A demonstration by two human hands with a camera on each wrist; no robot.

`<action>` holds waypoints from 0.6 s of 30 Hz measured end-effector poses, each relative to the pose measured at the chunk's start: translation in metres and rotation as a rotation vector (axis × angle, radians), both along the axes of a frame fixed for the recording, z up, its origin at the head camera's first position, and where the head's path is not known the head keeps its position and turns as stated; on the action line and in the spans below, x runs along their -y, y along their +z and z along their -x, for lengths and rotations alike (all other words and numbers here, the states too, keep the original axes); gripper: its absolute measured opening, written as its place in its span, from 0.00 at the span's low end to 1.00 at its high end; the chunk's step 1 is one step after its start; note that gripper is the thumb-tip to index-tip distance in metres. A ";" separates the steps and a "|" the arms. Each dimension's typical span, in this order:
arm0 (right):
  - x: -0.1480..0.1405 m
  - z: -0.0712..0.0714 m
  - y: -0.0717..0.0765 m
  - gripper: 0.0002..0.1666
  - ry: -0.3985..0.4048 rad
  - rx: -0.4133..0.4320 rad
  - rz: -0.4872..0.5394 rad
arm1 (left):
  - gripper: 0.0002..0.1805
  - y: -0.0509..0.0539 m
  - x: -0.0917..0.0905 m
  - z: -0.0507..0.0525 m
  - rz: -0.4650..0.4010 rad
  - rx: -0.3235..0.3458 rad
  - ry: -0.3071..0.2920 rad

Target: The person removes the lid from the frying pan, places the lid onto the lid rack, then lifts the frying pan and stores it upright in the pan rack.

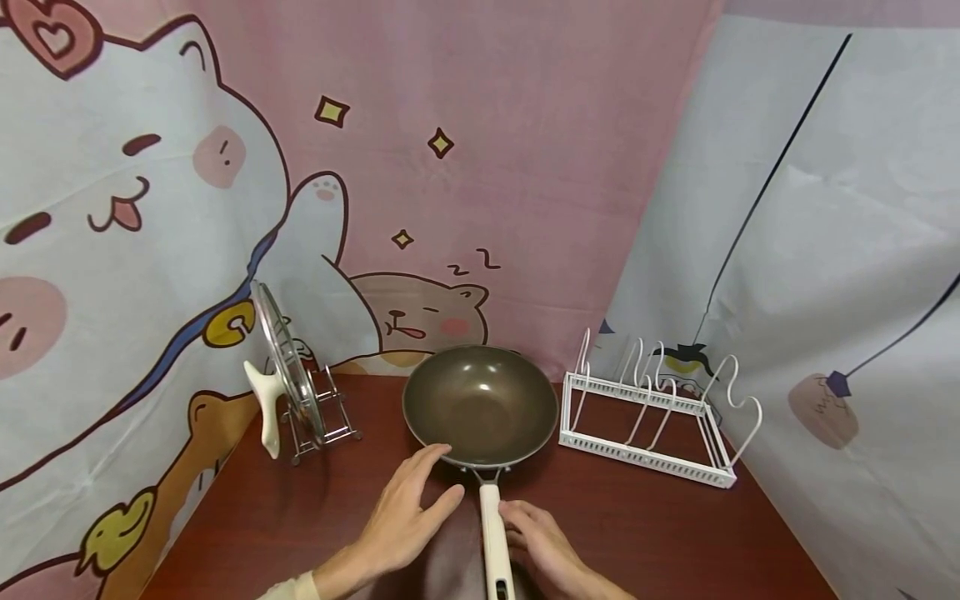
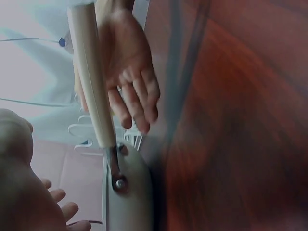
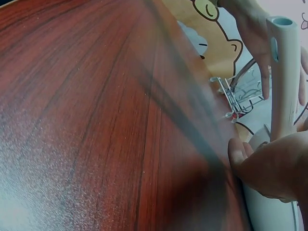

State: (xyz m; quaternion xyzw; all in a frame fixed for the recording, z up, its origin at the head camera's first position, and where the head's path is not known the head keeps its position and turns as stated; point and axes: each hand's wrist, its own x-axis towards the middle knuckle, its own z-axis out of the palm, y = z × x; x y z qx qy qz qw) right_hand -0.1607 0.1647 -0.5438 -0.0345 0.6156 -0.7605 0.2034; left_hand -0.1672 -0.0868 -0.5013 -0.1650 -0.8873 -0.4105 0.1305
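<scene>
A frying pan (image 1: 480, 404) with a dark inside sits on the table, its cream handle (image 1: 496, 533) pointing toward me. My left hand (image 1: 405, 512) hovers left of the handle with fingers extended, near the pan's front rim. On the other side, my right hand (image 1: 546, 546) is beside the handle, fingers loosely bent. In the left wrist view the right palm (image 2: 127, 53) faces the handle (image 2: 91, 72) without wrapping round it. The right wrist view shows the handle standing between the left hand (image 3: 252, 36) and the right hand (image 3: 276, 166); whether fingertips touch it I cannot tell.
At left, a wire rack (image 1: 341, 417) holds a glass lid (image 1: 288, 362) upright, with a cream lid handle (image 1: 266, 408). A white rack (image 1: 645, 454) with several curved wire dividers stands right of the pan. Printed curtains (image 1: 525, 167) hang behind the reddish-brown table (image 1: 660, 533).
</scene>
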 end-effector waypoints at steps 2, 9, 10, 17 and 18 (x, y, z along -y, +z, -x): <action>0.000 0.001 -0.001 0.17 -0.005 -0.003 0.004 | 0.32 0.000 -0.002 -0.005 -0.028 0.005 0.002; -0.003 0.005 -0.004 0.17 -0.011 -0.001 -0.008 | 0.25 -0.006 -0.007 -0.016 -0.128 0.047 -0.042; -0.003 0.006 -0.004 0.17 -0.009 -0.004 -0.013 | 0.24 -0.006 -0.007 -0.017 -0.129 0.059 -0.052; -0.005 0.011 -0.005 0.19 0.002 -0.027 -0.026 | 0.17 -0.006 -0.005 -0.017 -0.133 0.133 -0.133; -0.006 0.012 -0.005 0.18 0.005 -0.028 -0.023 | 0.16 -0.006 -0.005 -0.017 -0.144 0.147 -0.150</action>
